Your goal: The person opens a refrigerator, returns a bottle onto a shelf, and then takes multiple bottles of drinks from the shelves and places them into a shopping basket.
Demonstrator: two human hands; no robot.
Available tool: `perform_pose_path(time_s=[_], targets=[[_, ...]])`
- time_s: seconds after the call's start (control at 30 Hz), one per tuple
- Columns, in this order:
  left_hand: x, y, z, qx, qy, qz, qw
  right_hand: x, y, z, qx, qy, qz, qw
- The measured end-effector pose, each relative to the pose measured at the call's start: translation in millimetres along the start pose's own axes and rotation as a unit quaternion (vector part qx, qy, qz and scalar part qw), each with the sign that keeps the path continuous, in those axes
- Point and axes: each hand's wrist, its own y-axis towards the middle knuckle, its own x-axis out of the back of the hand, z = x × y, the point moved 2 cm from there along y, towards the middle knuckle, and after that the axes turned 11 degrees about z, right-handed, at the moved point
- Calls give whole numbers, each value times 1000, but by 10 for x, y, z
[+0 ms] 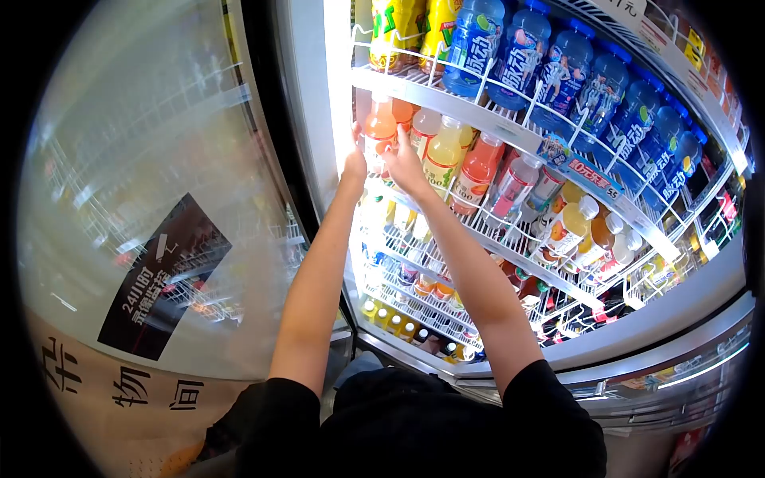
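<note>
Both my hands are at an orange drink bottle at the left end of the cooler's second shelf. My left hand presses against its left side, its fingers partly lost in the bright light. On the right side, my right hand grips the same bottle, thumb pointing up. The bottle stands roughly upright, its label partly covered by my fingers. Just to the right are a yellow drink bottle and a red-orange drink bottle, behind the white wire rail.
On the shelf above stand several blue bottles and yellow-labelled bottles. Lower wire shelves hold more drinks. At my left the glass door stands open, bearing a dark sign. A price strip runs along the shelf edge.
</note>
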Motion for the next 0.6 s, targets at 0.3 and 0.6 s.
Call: perform_pose_path(time_s=[0.3,0.6], targets=[[-129,82,-217,19,-56,44,997,-28,195,-34,8,7,-35,999],[-153,-345,-355,-67,-131,2,989,-136,-23,-172,170,21,-34,985]])
